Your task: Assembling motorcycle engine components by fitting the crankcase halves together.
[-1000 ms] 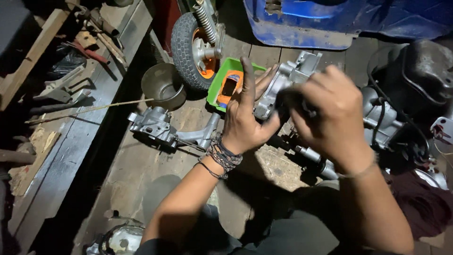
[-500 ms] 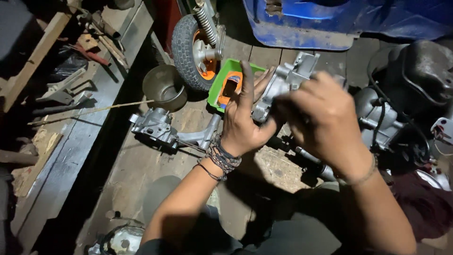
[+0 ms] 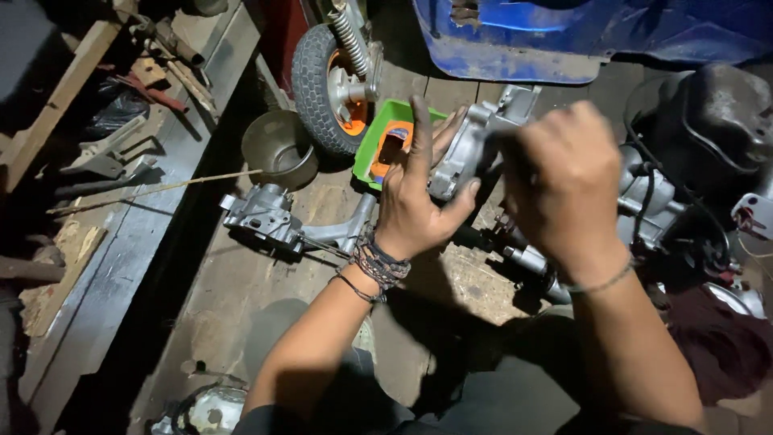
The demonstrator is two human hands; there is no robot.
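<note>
My left hand (image 3: pixel 419 205) grips a silver cast-metal engine cover (image 3: pixel 471 149) from its left side, fingers spread up along it, beaded bracelets on the wrist. My right hand (image 3: pixel 568 189) is closed over the cover's right side, blurred; what it holds against the metal is hidden by the fingers. The cover is lifted above the plank floor, in front of a dark engine block (image 3: pixel 692 169) on the right.
A silver engine casing (image 3: pixel 270 217) lies on the floor at left. Behind it stand a metal pot (image 3: pixel 278 145), a small tyre with an orange hub (image 3: pixel 334 76) and a green tray (image 3: pixel 378 141). A blue panel (image 3: pixel 580 36) spans the back. Tools and wood scraps (image 3: pixel 121 121) clutter the left.
Both hands with the cover have stayed near the same spot; my right hand has shifted a little over the cover's right side and is now blurred.
</note>
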